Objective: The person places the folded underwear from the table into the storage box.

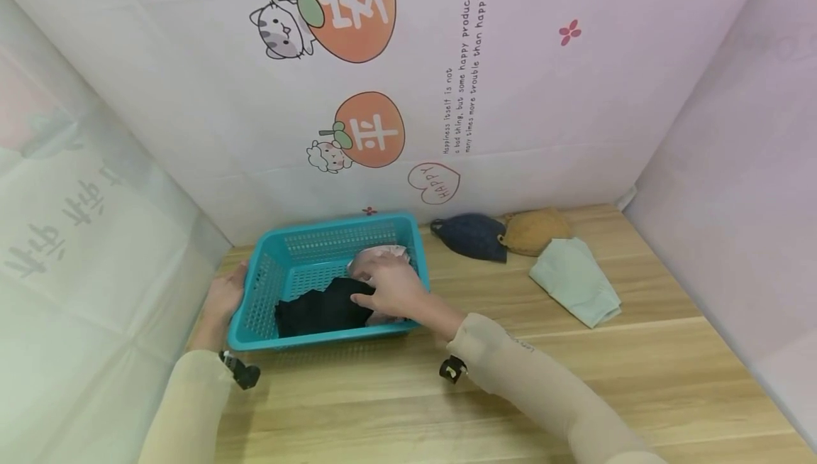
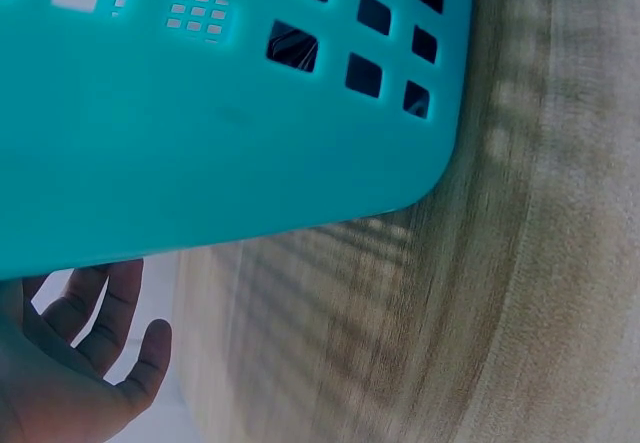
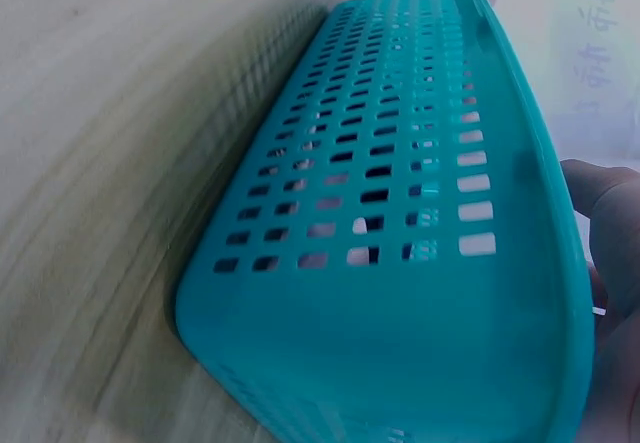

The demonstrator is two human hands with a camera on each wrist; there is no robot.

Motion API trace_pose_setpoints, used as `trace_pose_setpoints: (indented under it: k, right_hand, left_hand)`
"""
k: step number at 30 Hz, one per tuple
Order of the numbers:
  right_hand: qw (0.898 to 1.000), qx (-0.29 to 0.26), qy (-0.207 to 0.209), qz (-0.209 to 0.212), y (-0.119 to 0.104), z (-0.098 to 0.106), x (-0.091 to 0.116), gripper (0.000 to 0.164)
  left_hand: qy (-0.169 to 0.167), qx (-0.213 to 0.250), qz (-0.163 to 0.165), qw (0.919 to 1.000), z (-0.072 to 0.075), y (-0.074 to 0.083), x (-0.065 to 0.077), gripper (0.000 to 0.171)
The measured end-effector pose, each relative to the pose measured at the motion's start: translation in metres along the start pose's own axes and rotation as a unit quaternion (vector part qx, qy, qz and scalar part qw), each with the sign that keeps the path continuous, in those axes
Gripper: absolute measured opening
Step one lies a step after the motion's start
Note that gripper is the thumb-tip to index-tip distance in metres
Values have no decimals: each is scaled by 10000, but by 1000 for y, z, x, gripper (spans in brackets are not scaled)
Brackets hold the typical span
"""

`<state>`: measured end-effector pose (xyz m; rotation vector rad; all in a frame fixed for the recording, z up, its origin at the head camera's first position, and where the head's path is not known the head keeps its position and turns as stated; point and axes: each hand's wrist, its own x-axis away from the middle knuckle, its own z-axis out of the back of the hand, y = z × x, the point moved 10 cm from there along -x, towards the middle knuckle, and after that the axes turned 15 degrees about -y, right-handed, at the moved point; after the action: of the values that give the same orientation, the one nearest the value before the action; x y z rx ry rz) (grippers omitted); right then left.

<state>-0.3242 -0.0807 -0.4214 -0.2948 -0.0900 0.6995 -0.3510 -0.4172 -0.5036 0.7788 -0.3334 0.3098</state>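
Observation:
A turquoise plastic basket (image 1: 268,343) with perforated walls stands on the wooden table. My left hand (image 1: 225,297) holds its left end by the rim; in the left wrist view, loosely bent fingers (image 2: 120,313) show beneath the rim, with the thumb hidden. Over the right end, my right hand (image 1: 396,286) reaches inside. Its thumb and fingers are spread apart, the fingertips near a pale pink cloth (image 1: 376,255) and the thumb near a black cloth (image 1: 325,308). In the right wrist view, the basket wall (image 3: 370,303) hides most of the contents.
Right of the basket lie a dark blue cloth item (image 1: 472,235), a mustard one (image 1: 536,230) and a folded mint-green cloth (image 1: 574,281). A printed white sheet (image 1: 523,95) rises behind the table (image 1: 357,407), with more sheets at both sides.

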Motion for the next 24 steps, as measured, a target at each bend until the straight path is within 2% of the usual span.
trace_pose_setpoints:
  k: [9, 17, 24]
  right_hand:
    - [9992, 191, 318, 145, 9, 9, 5, 38]
    - [9977, -125, 613, 268, 18, 17, 10, 35]
    - [9976, -454, 502, 108, 32, 22, 13, 35]
  left_hand:
    - [115, 33, -86, 9999, 1, 1, 1, 97]
    - [12, 93, -27, 10000, -1, -1, 0, 98]
    - [3, 65, -1, 10000, -1, -1, -1, 101]
